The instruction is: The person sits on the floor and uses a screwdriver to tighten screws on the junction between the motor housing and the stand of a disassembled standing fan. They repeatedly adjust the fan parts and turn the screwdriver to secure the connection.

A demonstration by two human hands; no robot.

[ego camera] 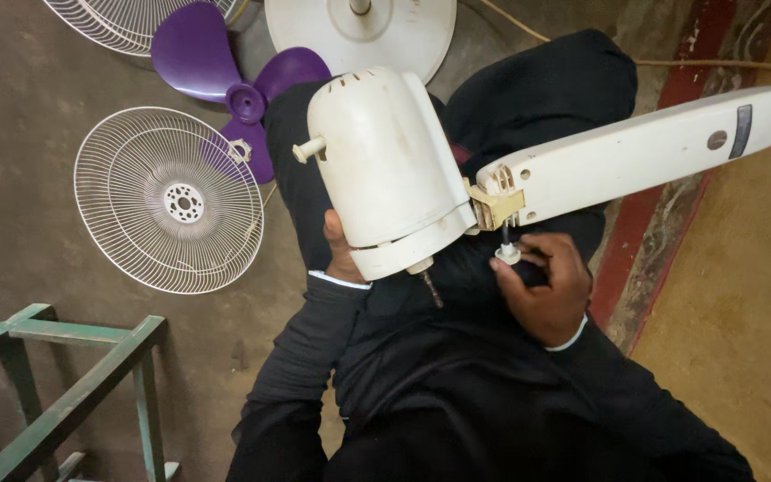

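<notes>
Two hands on our cream fan motor housing [385, 170] across the lap, shaft pointing left-up, left hand [343, 254] mostly hidden beneath, grip unclear, right hand [542, 286] pinching small knob [508, 254], white stand arm [653, 152] running right, wire guards [169, 201] and purple blade [243, 89] on concrete floor [29, 134] beyond left hand.

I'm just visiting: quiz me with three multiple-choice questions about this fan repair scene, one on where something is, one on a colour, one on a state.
1. Where does the wire grille lie?
A. on the floor
B. on the person's lap
C. on the green frame

2. What colour is the blade?
A. white
B. green
C. purple

3. How is the motor housing now?
A. covered by a grille
B. bare, with its shaft exposed
C. fitted with the blade

Answers:
1. A, it lies flat on the floor beside the legs.
2. C, its lobes are purple.
3. B, the shaft sticks out bare, while the left hand supports the housing and the right hand pinches a small knob.
</notes>
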